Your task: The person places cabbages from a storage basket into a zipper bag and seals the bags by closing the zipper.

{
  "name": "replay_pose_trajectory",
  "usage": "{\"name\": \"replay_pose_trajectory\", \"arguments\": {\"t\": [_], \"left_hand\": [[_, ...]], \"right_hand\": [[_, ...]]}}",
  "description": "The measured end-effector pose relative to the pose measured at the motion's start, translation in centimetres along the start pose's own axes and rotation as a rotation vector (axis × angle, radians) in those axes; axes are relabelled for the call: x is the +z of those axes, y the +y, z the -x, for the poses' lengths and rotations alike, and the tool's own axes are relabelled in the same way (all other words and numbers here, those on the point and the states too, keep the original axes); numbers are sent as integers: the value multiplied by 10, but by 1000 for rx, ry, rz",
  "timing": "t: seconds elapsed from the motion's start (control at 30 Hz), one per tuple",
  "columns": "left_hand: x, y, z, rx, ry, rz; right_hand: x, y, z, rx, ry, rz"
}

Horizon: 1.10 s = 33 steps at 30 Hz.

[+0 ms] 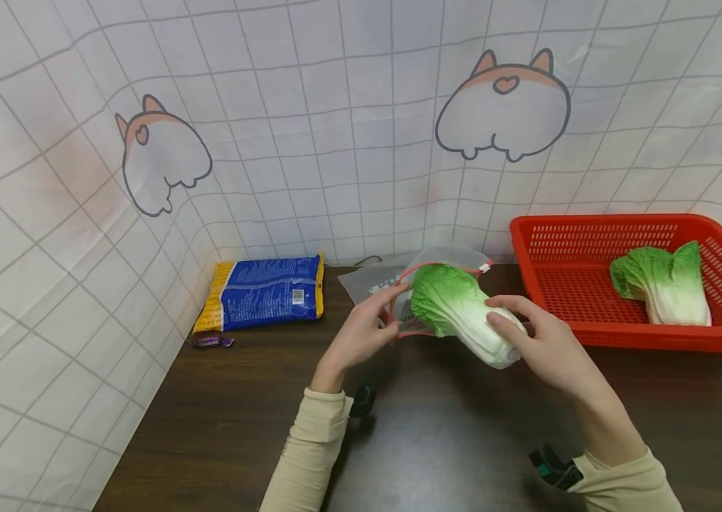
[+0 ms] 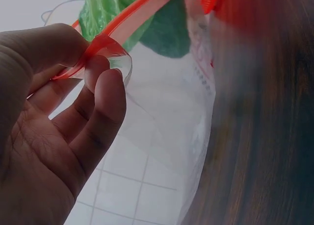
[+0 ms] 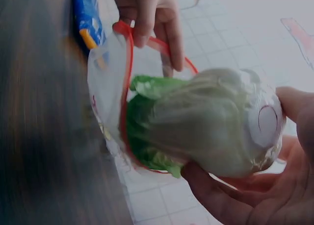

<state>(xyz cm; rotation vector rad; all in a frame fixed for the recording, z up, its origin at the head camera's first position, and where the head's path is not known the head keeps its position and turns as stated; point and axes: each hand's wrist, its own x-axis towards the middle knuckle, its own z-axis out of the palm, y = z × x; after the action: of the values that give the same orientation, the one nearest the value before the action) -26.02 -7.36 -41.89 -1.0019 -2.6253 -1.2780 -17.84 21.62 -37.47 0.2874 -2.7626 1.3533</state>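
Note:
A green-and-white Chinese cabbage (image 1: 463, 313) is held near its white base by my right hand (image 1: 543, 345). Its leafy end sits at the mouth of a clear zip bag (image 3: 105, 83) with a red zip edge. In the right wrist view the leaves are partly inside that red rim. My left hand (image 1: 361, 334) pinches the rim at the bag's left side. The left wrist view shows the thumb and fingertips (image 2: 109, 87) on the red strip (image 2: 132, 14), with green leaves behind it.
A red plastic basket (image 1: 585, 331) stands at the right with a second Chinese cabbage (image 1: 674, 288) in it. At the back left lie a blue and yellow packet (image 1: 271, 293) and a small purple wrapped item (image 1: 211, 342). A white gridded cloth (image 1: 309, 142) hangs behind the dark table (image 1: 239, 427).

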Motion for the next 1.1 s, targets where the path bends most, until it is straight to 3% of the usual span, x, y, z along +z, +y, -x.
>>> {"name": "replay_pose_trajectory", "arguments": {"t": [0.17,0.37,0.5,0.63,0.87,1.1], "left_hand": [[-1,0,0,-9,5,10],[1,0,-1,24,-9,34],[2,1,-1,40,-17,17],[1,2,-1,26,-12,-3],[-1,4,-1,15,-6,1],[-1,4,0,9,-14,21]], "right_hand": [[4,0,0,-36,-37,-3],[8,-2,0,-46,46,120],[13,-3,-3,-58,71,133],[18,-4,-4,-75,25,91],[22,0,-5,-52,-136,-78],[24,4,-6,-54,-156,-111]]}}
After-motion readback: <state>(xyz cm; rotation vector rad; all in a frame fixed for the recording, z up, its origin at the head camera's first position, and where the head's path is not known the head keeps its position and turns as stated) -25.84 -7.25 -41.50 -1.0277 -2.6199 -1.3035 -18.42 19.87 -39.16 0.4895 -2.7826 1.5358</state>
